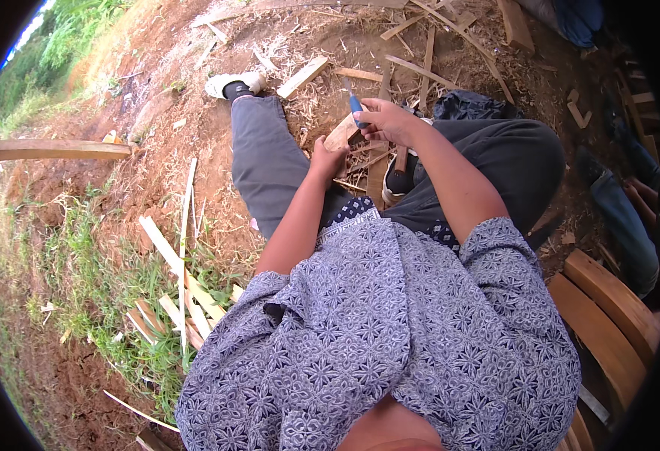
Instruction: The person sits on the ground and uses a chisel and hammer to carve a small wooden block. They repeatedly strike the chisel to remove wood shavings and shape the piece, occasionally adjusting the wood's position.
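Low between my bent legs, my left hand (328, 159) is closed round the near end of a short, pale wood block (341, 135). My right hand (390, 122) grips a small blue-handled tool (355, 104), its thin metal tip pointing away from me. Whether that tip is a knife or a chisel blade is too small to tell. The tool is just above the far end of the block, and my right fingers are close beside the wood. My palms and part of the block are hidden by the fingers.
Wood strips and shavings (304, 77) litter the ground ahead. A black plastic bag (476, 105) lies beyond my right knee. Split pale slats (183, 289) rest on grass at left. Curved planks (608, 323) stand close at right, near another person's jeans leg (623, 225).
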The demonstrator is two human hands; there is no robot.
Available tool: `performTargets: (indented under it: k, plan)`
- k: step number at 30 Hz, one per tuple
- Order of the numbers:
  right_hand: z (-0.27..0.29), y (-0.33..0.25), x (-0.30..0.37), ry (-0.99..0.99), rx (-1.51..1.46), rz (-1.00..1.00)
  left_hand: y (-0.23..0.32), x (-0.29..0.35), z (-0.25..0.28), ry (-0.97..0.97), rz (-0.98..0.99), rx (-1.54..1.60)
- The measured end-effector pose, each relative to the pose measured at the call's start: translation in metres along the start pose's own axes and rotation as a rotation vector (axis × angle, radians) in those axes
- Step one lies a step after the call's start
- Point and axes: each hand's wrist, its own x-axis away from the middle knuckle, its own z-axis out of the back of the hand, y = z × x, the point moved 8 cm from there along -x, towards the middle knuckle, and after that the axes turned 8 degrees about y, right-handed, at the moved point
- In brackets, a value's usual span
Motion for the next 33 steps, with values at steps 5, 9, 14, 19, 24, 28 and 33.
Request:
performTargets:
  k: [5,9,14,19,24,28,33]
  plan:
    - [0.003,0.015,0.011,-0.022,-0.011,-0.140,-0.026,-0.004,-0.002,-0.056,0.313,0.394]
    - [0.017,0.043,0.009,0.060,-0.074,-0.249,-0.019,0.012,-0.003,-0.042,0.307,0.385]
    - [0.058,0.067,-0.010,0.256,0.542,-0.238,0.016,0.049,-0.005,-0.091,0.072,0.127]
    - [0.040,0.077,-0.016,0.196,0.943,-0.115,-0.001,0.036,0.018,-0.059,-0.197,-0.168]
    - [0.043,0.086,-0.021,0.229,0.944,-0.042,0.043,0.060,0.016,0.107,-0.618,-0.577]
    - [0.031,0.089,-0.019,0.214,0.958,-0.057,0.050,0.070,0.015,0.101,-0.729,-0.640]
    - [0.032,0.086,-0.016,0.226,0.997,-0.056,0.049,0.076,0.004,-0.029,-0.641,-0.764]
